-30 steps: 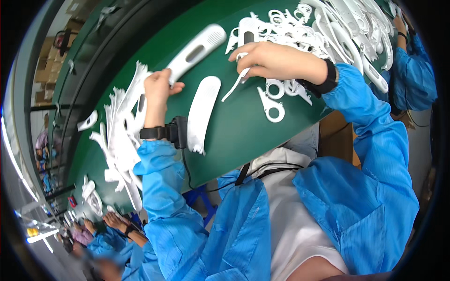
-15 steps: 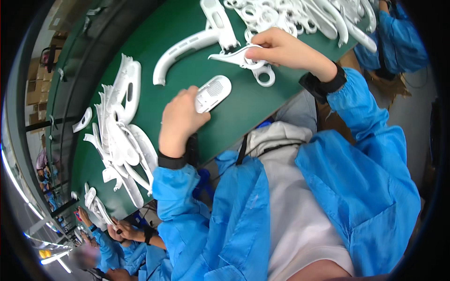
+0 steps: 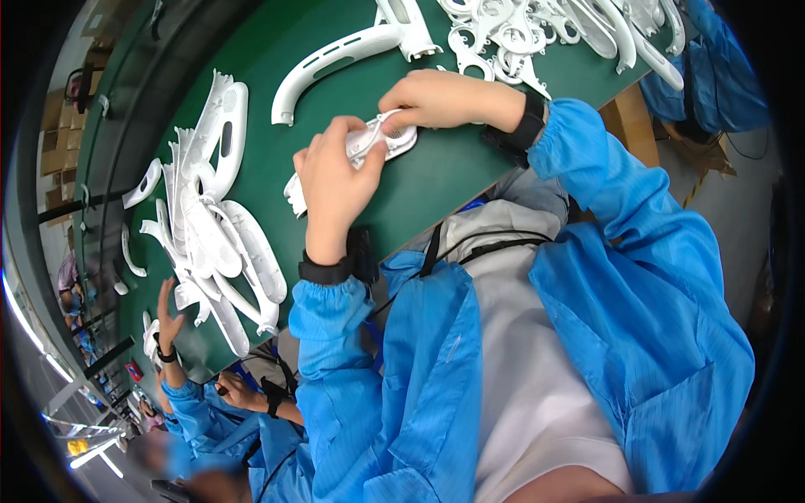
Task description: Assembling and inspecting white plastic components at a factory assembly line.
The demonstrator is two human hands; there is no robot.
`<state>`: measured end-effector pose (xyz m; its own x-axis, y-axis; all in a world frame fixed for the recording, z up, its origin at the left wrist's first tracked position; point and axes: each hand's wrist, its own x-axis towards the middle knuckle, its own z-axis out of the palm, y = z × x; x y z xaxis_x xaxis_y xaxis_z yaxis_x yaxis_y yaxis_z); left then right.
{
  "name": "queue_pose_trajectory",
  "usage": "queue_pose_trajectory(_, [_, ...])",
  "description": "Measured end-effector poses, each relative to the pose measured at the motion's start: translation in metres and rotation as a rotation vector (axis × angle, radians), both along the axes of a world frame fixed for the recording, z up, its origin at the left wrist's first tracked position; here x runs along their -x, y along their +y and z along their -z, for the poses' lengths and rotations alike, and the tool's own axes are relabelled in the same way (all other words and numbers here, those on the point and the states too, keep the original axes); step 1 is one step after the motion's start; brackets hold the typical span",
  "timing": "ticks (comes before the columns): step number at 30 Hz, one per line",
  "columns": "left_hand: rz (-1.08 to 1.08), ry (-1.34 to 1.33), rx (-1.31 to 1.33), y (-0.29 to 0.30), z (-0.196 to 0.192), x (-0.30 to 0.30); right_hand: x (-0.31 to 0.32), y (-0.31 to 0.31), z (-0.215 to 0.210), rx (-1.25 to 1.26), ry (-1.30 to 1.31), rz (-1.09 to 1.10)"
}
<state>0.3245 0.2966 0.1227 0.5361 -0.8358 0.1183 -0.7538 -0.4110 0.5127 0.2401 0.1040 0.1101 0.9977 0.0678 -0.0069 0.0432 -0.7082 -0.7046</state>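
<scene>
My left hand [image 3: 337, 180] is closed around a long white plastic housing [image 3: 404, 144], just above the green table. The rounded, perforated end of the housing shows at the right, while its other end sticks out below my left fingers. My right hand [image 3: 440, 101] pinches a small white plastic piece [image 3: 362, 144] against the housing's upper side, its fingertips close to my left thumb. My fingers cover much of both parts, so whether they are joined I cannot tell.
On the green table [image 3: 268, 159], a pile of white plastic shells [image 3: 226, 251] lies left. A curved white part [image 3: 335, 63] rests beyond my hands, and white ring-shaped pieces [image 3: 516, 33] are heaped at far right. A co-worker's raised hand [image 3: 169, 317] is at lower left.
My right hand has moved left with the small white piece, bringing it to the housing. My left hand now grips the housing. The co-worker's hand has risen.
</scene>
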Motion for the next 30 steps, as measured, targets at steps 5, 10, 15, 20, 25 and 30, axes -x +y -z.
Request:
queue_pose_trajectory(5, [0.016,0.028,0.039,0.0,0.003,-0.005,0.0,0.0,0.004,0.012,0.09,-0.04])
queue_pose_trajectory(10, [0.018,0.002,0.026,-0.001,0.007,-0.006,0.0,-0.001,0.008,-0.064,0.042,-0.039])
queue_pose_trajectory(15, [0.046,-0.028,0.034,0.001,0.005,-0.004,0.003,-0.002,-0.003,0.051,0.108,-0.068])
queue_pose_trajectory(20, [0.064,0.004,-0.003,0.001,0.005,-0.004,0.003,0.003,0.007,0.142,-0.054,-0.039])
queue_pose_trajectory(25, [0.102,-0.03,-0.042,0.0,0.001,-0.001,0.0,0.008,-0.009,0.193,0.079,0.014])
queue_pose_trajectory(30, [-0.008,-0.018,-0.003,-0.008,-0.01,0.002,-0.003,0.008,-0.012,0.197,0.183,0.016])
